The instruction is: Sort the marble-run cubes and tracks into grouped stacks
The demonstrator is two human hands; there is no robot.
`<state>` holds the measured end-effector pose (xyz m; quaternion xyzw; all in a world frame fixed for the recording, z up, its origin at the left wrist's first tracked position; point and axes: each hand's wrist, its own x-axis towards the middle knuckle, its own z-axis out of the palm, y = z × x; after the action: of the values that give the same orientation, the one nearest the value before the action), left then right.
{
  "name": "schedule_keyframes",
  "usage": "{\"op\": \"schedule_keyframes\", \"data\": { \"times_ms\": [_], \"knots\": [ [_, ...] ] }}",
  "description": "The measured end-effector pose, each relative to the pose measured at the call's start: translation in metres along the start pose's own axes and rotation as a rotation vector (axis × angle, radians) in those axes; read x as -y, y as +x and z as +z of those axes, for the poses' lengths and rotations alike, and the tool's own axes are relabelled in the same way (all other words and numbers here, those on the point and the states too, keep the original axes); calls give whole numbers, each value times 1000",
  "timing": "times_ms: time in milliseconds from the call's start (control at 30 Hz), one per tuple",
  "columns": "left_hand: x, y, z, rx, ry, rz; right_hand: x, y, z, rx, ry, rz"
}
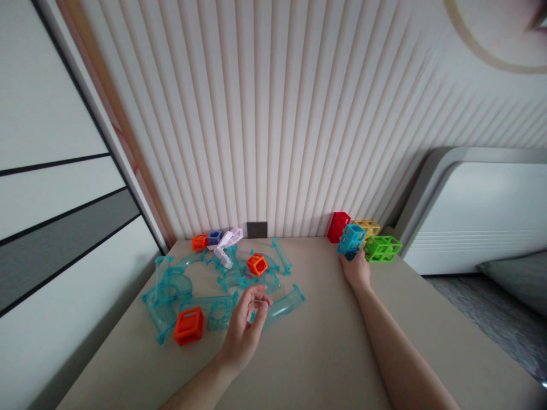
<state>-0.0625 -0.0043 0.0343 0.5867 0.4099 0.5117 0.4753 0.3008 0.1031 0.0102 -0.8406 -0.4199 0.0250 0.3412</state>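
Fingers of the right hand [355,270] grip a blue cube [351,239] at the far right, while the left hand [245,324] hovers half-curled, empty, near the clear tubes [280,306] on the tabletop [316,353].

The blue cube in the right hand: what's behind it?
Behind the blue cube held by the right hand stand a red cube, a yellow cube and the ribbed wall. It covers part of the yellow one.

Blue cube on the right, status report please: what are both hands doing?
Right hand gripping blue cube beside green cube. Left hand half-open over clear tube, holding nothing. Tube pieces scattered left; nothing between hands.
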Motion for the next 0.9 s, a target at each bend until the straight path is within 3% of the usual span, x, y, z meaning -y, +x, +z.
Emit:
{"op": "schedule_keyframes", "data": {
  "times_ms": [133, 333, 433, 533, 600, 767, 900],
  "knots": [
    [-1, 1, -3, -18, 104, 90, 1, -2, 0, -25, 6, -26],
    [-6, 7, -14, 15, 455, 518, 3, -19, -4, -56, 4, -78],
    [-8, 8, -17, 80, 563, 606, 12, -31, -5, -94, 23, -184],
    [-7, 9, -15, 138, 633, 592, 29, -48, 0, -142, 134, -432],
    [-6, 9, -13, 172, 688, 541, 42, -63, 5, -105, 225, -579],
    [0, 6, -7, 260, 822, 380, 63, -99, 16, 182, 366, -752],
    [6, 4, -5, 300, 848, 311, 68, -105, 16, 445, 403, -877]
  ]
}}
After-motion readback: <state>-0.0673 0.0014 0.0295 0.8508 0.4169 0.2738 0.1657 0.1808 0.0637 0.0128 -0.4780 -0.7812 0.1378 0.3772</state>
